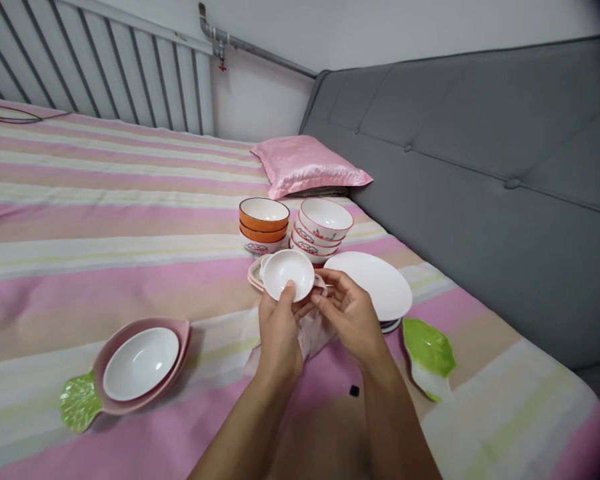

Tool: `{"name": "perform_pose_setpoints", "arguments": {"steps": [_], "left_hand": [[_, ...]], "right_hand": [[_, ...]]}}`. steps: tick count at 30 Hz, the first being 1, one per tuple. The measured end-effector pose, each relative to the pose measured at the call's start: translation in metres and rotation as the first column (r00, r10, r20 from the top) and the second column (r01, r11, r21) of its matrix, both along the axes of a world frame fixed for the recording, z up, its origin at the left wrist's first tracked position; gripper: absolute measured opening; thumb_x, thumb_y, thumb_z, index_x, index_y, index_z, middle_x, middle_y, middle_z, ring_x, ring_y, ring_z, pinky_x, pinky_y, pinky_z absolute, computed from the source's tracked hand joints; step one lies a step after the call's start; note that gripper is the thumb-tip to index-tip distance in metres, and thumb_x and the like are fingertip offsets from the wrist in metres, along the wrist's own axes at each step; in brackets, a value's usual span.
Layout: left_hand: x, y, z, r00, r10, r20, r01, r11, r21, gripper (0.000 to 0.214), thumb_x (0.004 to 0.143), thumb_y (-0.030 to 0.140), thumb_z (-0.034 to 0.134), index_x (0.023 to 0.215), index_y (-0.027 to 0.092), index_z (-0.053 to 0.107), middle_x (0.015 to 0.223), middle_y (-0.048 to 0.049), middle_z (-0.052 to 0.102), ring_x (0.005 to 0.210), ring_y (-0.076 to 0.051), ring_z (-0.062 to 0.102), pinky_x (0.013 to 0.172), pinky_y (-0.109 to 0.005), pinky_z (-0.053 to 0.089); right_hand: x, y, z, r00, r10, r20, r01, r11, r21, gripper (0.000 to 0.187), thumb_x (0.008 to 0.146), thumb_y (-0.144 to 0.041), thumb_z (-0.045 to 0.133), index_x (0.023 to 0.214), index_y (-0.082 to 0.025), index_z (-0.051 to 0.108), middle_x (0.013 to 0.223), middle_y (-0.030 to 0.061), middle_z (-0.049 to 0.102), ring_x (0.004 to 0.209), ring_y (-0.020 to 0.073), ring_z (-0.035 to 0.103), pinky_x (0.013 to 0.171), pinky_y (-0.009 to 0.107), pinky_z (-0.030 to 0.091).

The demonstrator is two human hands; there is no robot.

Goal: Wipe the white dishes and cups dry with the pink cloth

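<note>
A small white bowl (287, 273) with a small ear-like handle at its left is tilted toward me. My left hand (280, 327) is closed on it, thumb over the near rim and fingers underneath. At the bowl's right side, my right hand (347, 313) is closed, pinching a pale pink cloth (317, 333) against the edge. The cloth hangs down below both hands. Partly hidden behind the bowl are shallow pink-rimmed dishes (254, 273). A large white oval plate (375, 283) lies beyond my right hand, on top of dark-edged plates.
Orange and white bowls (264, 227) stand stacked beside red-rimmed bowls (323, 230). At left, a pink carrot-shaped dish (130, 333) holds a white bowl (141, 363). A green leaf dish (430, 353) and small black object (354, 391) lie at right. A pillow (310, 165) rests near the headboard (455, 127).
</note>
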State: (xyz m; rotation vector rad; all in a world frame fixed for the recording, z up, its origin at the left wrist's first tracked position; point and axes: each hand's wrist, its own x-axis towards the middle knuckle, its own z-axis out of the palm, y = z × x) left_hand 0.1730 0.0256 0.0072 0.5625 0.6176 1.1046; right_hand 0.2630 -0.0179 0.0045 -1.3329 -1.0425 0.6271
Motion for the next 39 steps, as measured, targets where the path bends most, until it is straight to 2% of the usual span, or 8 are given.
{"name": "perform_pose_setpoints", "arguments": {"steps": [7, 12, 14, 18, 23, 29, 34, 39], "left_hand": [[-0.001, 0.002, -0.001, 0.997, 0.050, -0.057, -0.050, 0.999, 0.011, 0.042, 0.076, 0.027, 0.058, 0.116, 0.016, 0.053, 0.104, -0.0107, 0.066, 0.082, -0.019, 0.067, 0.070, -0.029, 0.051], [-0.001, 0.004, 0.000, 0.995, 0.085, -0.058, -0.084, 0.996, 0.015, 0.043, 0.078, 0.025, 0.057, 0.119, 0.016, 0.050, 0.107, -0.0122, 0.065, 0.087, -0.021, 0.067, 0.069, -0.028, 0.051], [-0.001, 0.004, 0.001, 0.995, 0.077, -0.059, -0.077, 0.997, 0.000, 0.043, 0.078, 0.024, 0.056, 0.120, 0.016, 0.050, 0.107, -0.0122, 0.065, 0.084, -0.020, 0.067, 0.069, -0.028, 0.051], [-0.001, 0.004, -0.001, 0.991, 0.074, -0.108, -0.078, 0.996, -0.034, 0.044, 0.078, 0.021, 0.055, 0.121, 0.016, 0.049, 0.106, -0.0118, 0.065, 0.082, -0.019, 0.068, 0.067, -0.027, 0.051], [0.002, 0.002, -0.004, 0.985, 0.076, -0.157, -0.080, 0.997, -0.016, 0.044, 0.076, 0.023, 0.056, 0.120, 0.018, 0.052, 0.105, -0.0093, 0.065, 0.082, -0.019, 0.066, 0.063, -0.026, 0.051], [0.006, -0.002, -0.006, 0.996, -0.012, -0.094, 0.002, 0.994, -0.105, 0.038, 0.075, 0.025, 0.056, 0.112, 0.015, 0.055, 0.097, -0.0071, 0.064, 0.065, -0.014, 0.061, 0.059, -0.028, 0.052], [0.007, -0.002, -0.007, 0.991, 0.036, -0.126, -0.045, 0.997, -0.070, 0.033, 0.074, 0.025, 0.057, 0.105, 0.014, 0.058, 0.081, -0.0024, 0.061, 0.059, -0.010, 0.055, 0.054, -0.023, 0.049], [0.006, 0.001, -0.009, 0.985, 0.060, -0.164, -0.070, 0.996, -0.054, 0.038, 0.074, 0.027, 0.055, 0.111, 0.016, 0.057, 0.090, -0.0040, 0.063, 0.065, -0.012, 0.057, 0.060, -0.024, 0.047]], "right_hand": [[0.004, 0.001, -0.002, 0.997, -0.079, -0.018, 0.079, 0.997, -0.010, 0.027, 0.080, -0.025, 0.055, 0.106, -0.021, 0.060, 0.107, 0.0054, 0.066, 0.096, 0.0176, 0.061, 0.083, 0.030, 0.046], [0.004, -0.001, -0.001, 0.990, -0.134, -0.054, 0.131, 0.990, -0.048, 0.023, 0.081, -0.034, 0.054, 0.096, -0.020, 0.064, 0.087, 0.0022, 0.067, 0.075, 0.0154, 0.059, 0.066, 0.025, 0.045], [0.004, -0.001, -0.001, 0.984, -0.162, -0.069, 0.161, 0.987, -0.018, 0.020, 0.081, -0.035, 0.055, 0.091, -0.020, 0.064, 0.082, 0.0003, 0.065, 0.072, 0.0139, 0.056, 0.064, 0.024, 0.043], [0.006, -0.001, -0.001, 0.965, -0.237, -0.115, 0.247, 0.966, 0.074, 0.017, 0.082, -0.034, 0.056, 0.089, -0.021, 0.063, 0.087, 0.0004, 0.063, 0.079, 0.0138, 0.057, 0.072, 0.024, 0.043], [0.008, 0.000, -0.002, 0.941, -0.282, -0.186, 0.300, 0.951, 0.075, 0.025, 0.077, -0.039, 0.061, 0.090, -0.019, 0.061, 0.088, 0.0032, 0.065, 0.079, 0.0158, 0.059, 0.072, 0.027, 0.045], [0.005, -0.001, 0.001, 0.941, -0.171, -0.292, 0.181, 0.984, 0.005, 0.023, 0.077, -0.041, 0.060, 0.088, -0.021, 0.054, 0.064, -0.0038, 0.058, 0.055, 0.0106, 0.052, 0.057, 0.023, 0.044], [0.004, -0.003, 0.005, 0.927, -0.151, -0.344, 0.148, 0.988, -0.036, 0.027, 0.072, -0.041, 0.066, 0.078, -0.021, 0.048, 0.055, -0.0074, 0.052, 0.046, 0.0080, 0.045, 0.048, 0.019, 0.039], [0.006, -0.011, 0.012, 0.964, -0.013, -0.266, -0.017, 0.994, -0.108, 0.038, 0.070, -0.036, 0.069, 0.102, -0.021, 0.052, 0.067, -0.0040, 0.059, 0.055, 0.0098, 0.053, 0.055, 0.021, 0.042]]}}
